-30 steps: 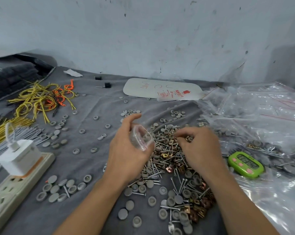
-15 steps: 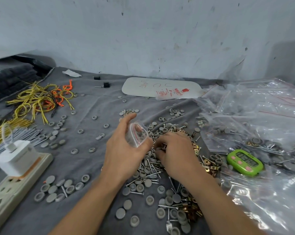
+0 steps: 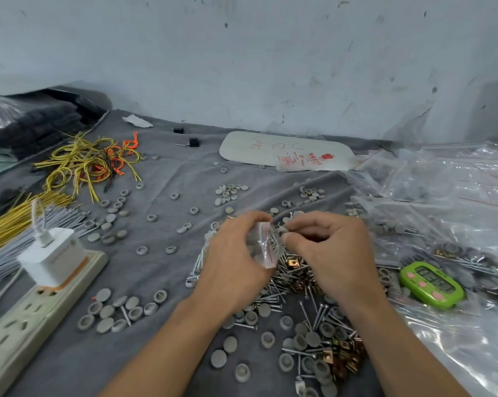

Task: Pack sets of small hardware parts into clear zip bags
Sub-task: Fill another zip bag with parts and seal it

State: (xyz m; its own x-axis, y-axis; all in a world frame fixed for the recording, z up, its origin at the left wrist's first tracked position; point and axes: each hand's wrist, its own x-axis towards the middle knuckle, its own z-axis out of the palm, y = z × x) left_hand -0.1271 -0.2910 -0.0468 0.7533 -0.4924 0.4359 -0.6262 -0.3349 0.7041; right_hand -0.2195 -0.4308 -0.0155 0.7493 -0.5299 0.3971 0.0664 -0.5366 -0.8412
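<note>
A surface (image 3: 161,179) draped in grey cloth is seen set against a scuffed pale wall (image 3: 270,58), strewn with grey caps (image 3: 118,310), screws (image 3: 273,296) and brass clips (image 3: 295,263). Yellow wires (image 3: 81,164) are heaped toward the far left corner, a power strip (image 3: 21,325) is laid along the left edge, and clear bags (image 3: 442,196) with a green timer (image 3: 431,285) are piled along the right edge. Above the central pile, a small clear zip bag (image 3: 266,245) is held open in the closed grip of the left hand (image 3: 236,259). A small grey part (image 3: 282,230) is pinched in the narrow grip of the right hand (image 3: 333,253), right at the bag's mouth.
</note>
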